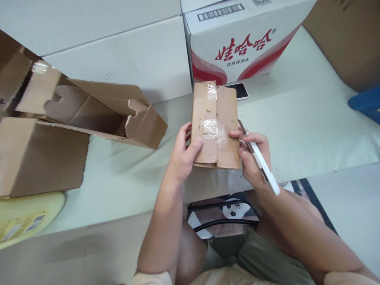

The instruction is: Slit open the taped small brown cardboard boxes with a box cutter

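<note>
A small brown cardboard box (pixel 227 148), with clear tape across its centre seam, is held in front of me above the edge of the pale surface. My left hand (pixel 185 152) grips its left side, thumb on the top face and fingers underneath. In my right hand (pixel 255 152) is a white utility knife (pixel 265 168), its metal end pointing up and away from me. A fingertip of that hand also rests on the box's right edge. The fingers of both hands are partly hidden behind what they hold.
An open cardboard box (pixel 142 126) lies to the left, beside more cardboard (pixel 50 158) and a yellow container (pixel 32 217). White cartons, one with red print (pixel 246 51), stand at the back. A phone (pixel 242 91) lies behind the held box. A blue object (pixel 366 105) is far right.
</note>
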